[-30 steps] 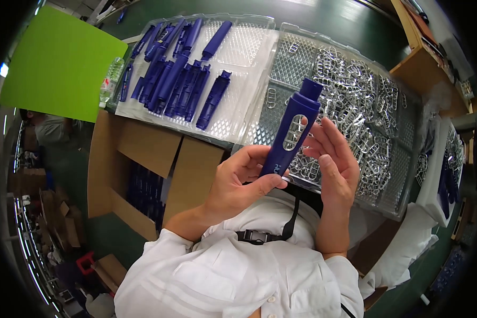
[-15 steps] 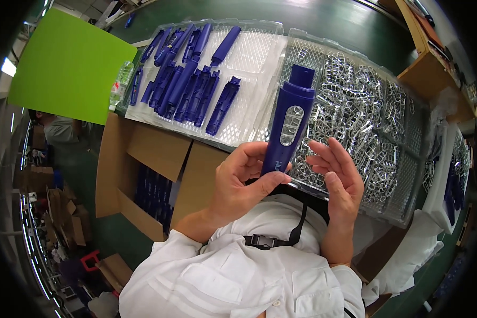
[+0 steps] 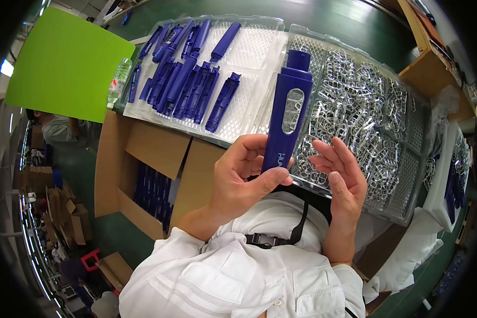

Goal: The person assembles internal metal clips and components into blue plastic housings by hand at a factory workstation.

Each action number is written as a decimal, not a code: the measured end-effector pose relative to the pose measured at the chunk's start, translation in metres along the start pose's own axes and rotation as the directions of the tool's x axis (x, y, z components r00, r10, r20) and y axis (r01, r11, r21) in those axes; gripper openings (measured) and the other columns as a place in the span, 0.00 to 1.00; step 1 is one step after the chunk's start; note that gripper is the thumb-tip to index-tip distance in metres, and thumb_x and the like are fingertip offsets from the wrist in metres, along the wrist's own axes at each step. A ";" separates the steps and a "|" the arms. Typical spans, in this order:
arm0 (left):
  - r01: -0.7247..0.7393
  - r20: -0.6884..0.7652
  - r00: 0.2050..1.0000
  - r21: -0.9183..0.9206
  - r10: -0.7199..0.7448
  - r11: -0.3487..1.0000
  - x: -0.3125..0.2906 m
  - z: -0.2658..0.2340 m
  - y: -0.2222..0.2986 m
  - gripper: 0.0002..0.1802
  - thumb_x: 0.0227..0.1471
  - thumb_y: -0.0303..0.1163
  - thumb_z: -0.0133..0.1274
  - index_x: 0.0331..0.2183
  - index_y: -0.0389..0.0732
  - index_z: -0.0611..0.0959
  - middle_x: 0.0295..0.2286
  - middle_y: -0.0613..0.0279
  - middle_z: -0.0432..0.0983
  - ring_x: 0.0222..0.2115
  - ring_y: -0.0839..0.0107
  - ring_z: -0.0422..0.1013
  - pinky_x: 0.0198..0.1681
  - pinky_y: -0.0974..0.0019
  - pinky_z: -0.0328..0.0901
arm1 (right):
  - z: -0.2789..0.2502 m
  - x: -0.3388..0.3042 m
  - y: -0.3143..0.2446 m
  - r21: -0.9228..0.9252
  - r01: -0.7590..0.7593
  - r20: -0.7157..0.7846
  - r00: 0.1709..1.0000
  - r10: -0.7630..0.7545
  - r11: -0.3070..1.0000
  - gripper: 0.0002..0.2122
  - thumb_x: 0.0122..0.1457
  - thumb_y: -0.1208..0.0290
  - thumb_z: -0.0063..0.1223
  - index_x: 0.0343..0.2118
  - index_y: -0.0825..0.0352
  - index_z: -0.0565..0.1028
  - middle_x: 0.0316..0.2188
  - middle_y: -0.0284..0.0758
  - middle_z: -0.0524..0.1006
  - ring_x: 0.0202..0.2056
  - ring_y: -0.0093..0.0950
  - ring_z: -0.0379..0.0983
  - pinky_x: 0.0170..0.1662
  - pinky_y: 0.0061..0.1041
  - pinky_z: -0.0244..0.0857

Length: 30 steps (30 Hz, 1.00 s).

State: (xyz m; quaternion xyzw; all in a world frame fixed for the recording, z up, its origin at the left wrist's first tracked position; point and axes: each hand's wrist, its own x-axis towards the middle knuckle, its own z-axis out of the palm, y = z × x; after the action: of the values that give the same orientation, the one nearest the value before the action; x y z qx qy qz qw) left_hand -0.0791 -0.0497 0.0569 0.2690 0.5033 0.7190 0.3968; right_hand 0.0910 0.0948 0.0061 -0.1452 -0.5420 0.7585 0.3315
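While the left hand (image 3: 244,180) clasps the upright blue casing (image 3: 286,114) low down, the right hand (image 3: 344,177) (fingers spread, holding nothing) hovers just right of it.

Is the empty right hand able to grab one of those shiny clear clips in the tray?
Probably yes. The right hand is open and holds nothing, and the clear plastic tray of shiny clear clips lies uncovered just beyond its fingertips.

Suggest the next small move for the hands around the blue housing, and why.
Probably bring the open right hand onto the blue housing to steady it: only the left hand grips its lower end, upright over the tray of clear inserts, and the right fingers sit just beside it.
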 end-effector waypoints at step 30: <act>-0.013 -0.105 0.991 0.563 0.087 0.827 -0.045 -0.012 -0.035 0.23 0.60 0.26 0.58 0.57 0.37 0.75 0.53 0.58 0.75 0.48 0.69 0.76 0.52 0.67 0.69 | -0.168 -0.111 -0.089 -0.623 -0.087 -0.729 0.427 -0.535 0.778 0.16 0.65 0.80 0.56 0.55 0.76 0.76 0.43 0.36 0.82 0.40 0.19 0.77 0.46 0.17 0.70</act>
State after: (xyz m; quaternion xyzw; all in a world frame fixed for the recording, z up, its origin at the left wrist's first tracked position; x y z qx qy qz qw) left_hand -0.0536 -0.0879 0.0203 0.3407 0.7087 0.5653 0.2491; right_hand 0.3010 0.1602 0.0104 -0.5289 -0.5061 0.3130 0.6051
